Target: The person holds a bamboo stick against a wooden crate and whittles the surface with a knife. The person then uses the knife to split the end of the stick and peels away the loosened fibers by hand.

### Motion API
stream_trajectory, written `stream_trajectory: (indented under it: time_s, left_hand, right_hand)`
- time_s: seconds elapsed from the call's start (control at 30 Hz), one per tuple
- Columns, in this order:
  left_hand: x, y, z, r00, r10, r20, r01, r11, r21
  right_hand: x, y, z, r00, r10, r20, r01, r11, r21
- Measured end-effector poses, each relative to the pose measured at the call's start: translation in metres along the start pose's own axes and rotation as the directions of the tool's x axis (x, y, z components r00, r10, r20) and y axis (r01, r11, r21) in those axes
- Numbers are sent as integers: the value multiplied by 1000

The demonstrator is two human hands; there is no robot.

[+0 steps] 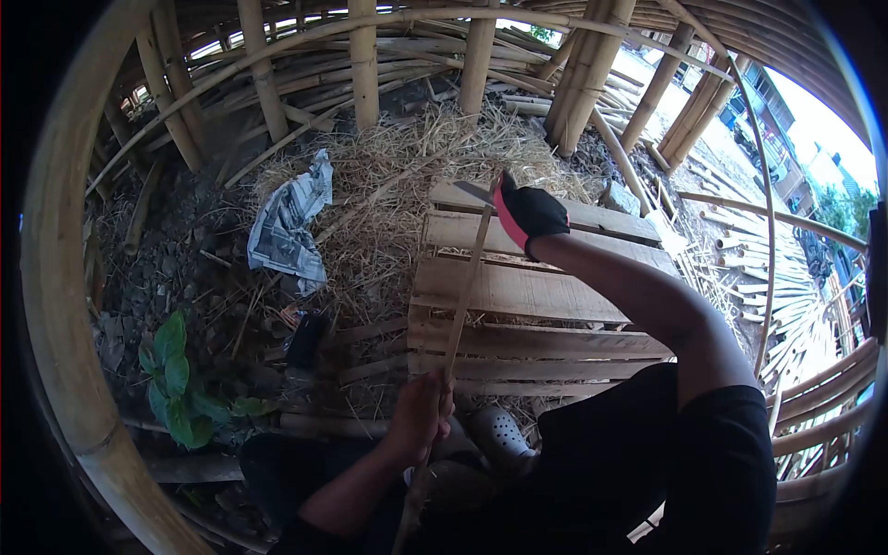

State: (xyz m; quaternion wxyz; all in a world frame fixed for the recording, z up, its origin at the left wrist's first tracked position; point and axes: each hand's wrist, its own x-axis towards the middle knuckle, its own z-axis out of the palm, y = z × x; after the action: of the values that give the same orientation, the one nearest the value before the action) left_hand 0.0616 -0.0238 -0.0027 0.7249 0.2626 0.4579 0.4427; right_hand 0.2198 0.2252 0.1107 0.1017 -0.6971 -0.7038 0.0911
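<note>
A long thin bamboo strip [468, 287] runs upward from low in the view, across the left part of a slatted wooden pallet [518, 289]. My bare left hand [423, 413] is closed around its lower part. At the strip's upper end, my right hand [532, 215], in a black and pink glove, is closed on a knife whose blade [474, 191] points left and meets or crosses the strip. The glove hides the knife's handle. Whether the blade cuts into the strip cannot be made out.
Crumpled newspaper [289, 227] lies on straw left of the pallet. A dark object [307, 340] and a green plant [173, 379] are lower left. A grey clog [499, 435] is below the pallet. Bamboo posts [364, 69] and a curved bamboo frame [69, 277] surround the spot.
</note>
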Motion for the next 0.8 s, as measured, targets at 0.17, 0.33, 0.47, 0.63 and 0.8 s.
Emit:
stream_trajectory:
  time_s: [0.17, 0.33, 0.47, 0.63, 0.8]
  left_hand:
    - [0, 1, 1, 1000, 29, -4, -29, 1000, 6]
    - [-2, 5, 3, 1000, 5, -5, -5, 999, -35]
    - [-2, 6, 4, 1000, -6, -6, 6, 999, -41]
    - [0, 4, 4, 1000, -23, -17, 22, 998, -52]
    - [0, 6, 5, 1000, -2, -9, 2, 999, -49]
  right_hand:
    - [-19, -4, 3, 997, -75, -10, 74, 994, -79]
    - [-13, 2, 14, 980, -184, -76, 179, 981, -71]
    - [-10, 5, 13, 968, -246, -44, 238, 960, -149]
    - [-26, -3, 12, 998, -30, -54, 30, 1000, -9]
    - [-7, 10, 7, 985, -172, 1, 171, 978, -124]
